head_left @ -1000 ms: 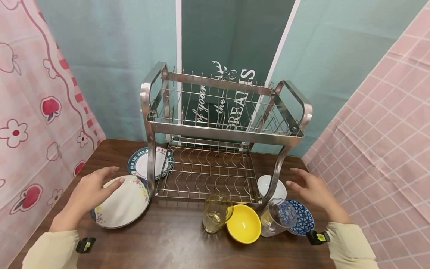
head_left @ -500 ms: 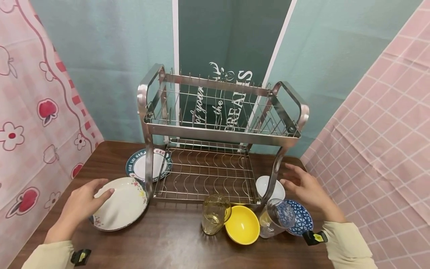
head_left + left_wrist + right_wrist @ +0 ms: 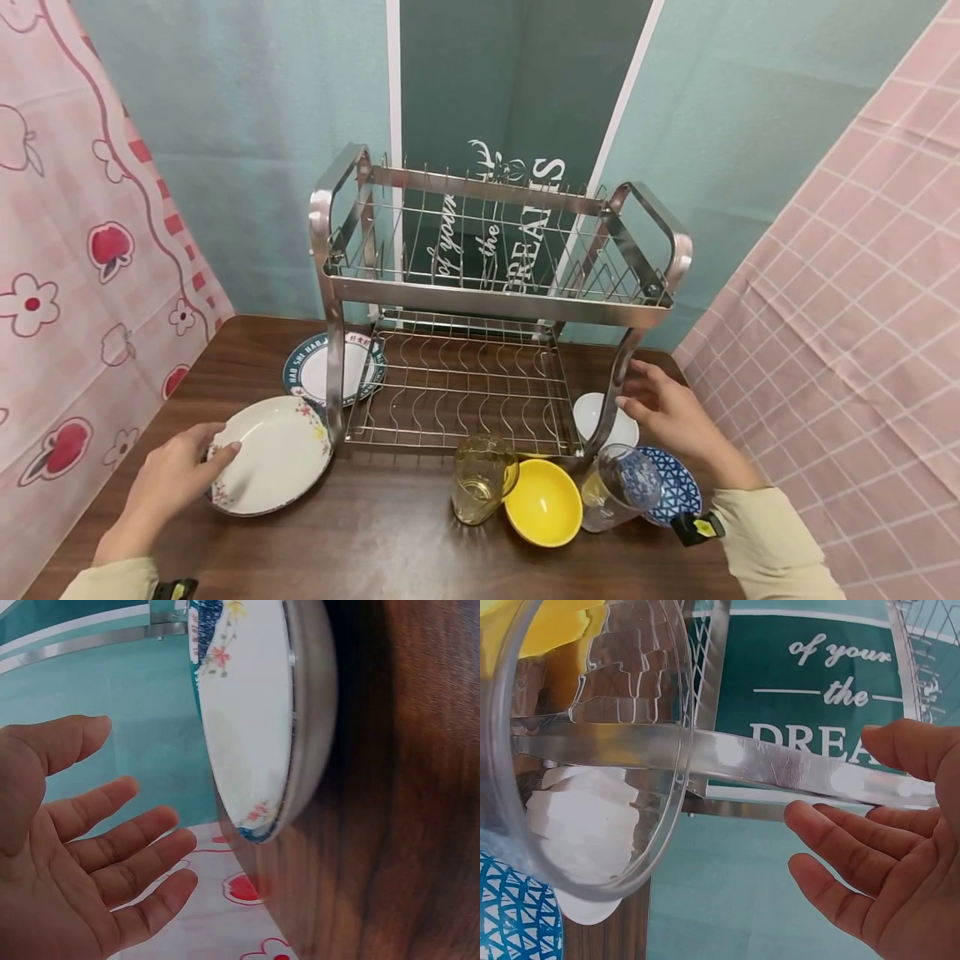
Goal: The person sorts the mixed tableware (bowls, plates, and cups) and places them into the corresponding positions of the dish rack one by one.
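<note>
The near plate [image 3: 273, 458] is white with red and yellow flowers, the far plate [image 3: 317, 371] white with a teal rim, the rack [image 3: 495, 300] silver, the front bowl [image 3: 543, 503] yellow, the dish [image 3: 681, 490] blue-and-white lattice.

"What's near the back left corner of the desk [image 3: 382, 550]?"

"A teal-rimmed plate [image 3: 317, 368], lying flat. Pink cloth [image 3: 82, 200] hangs along the left edge."

"And toward the right edge?"

"A blue-patterned dish [image 3: 681, 492]; further in, an amber mug [image 3: 474, 487] just beside a yellow bowl [image 3: 543, 504]."

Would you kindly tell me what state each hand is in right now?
Left hand: open, empty, by the floral plate.
Right hand: open, empty, by the rack.
</note>
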